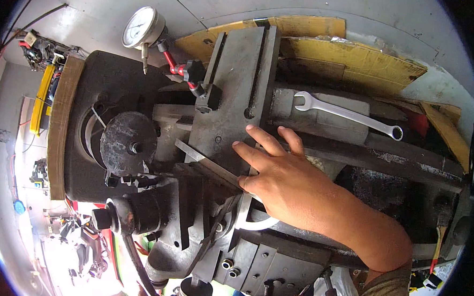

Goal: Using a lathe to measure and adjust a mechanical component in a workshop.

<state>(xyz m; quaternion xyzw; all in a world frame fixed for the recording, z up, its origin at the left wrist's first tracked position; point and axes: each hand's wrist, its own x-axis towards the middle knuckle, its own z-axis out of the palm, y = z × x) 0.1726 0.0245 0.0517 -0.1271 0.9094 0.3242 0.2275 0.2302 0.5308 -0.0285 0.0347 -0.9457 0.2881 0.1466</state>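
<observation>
My right hand (278,182) reaches in from the lower right, fingers spread over the slotted metal slide (236,67), its thumb and palm holding a steel protractor (254,223) with a straight blade (196,155) lying diagonally across the slide. The protractor is partly hidden under the hand. A dial gauge (139,26) on a red jointed arm stands on a block at the slide's left. A round dark chuck plate (120,136) and a tool post (132,212) with a long lever (137,258) sit left of the protractor. My left hand cannot be made out clearly at the lower edge.
A combination wrench (346,113) lies on the machine bed, right of the slide. Cardboard sheets (370,69) stand along the back wall. A brush (436,249) is at the far right, a white bag (333,281) below. Parts and yellow items fill the left background.
</observation>
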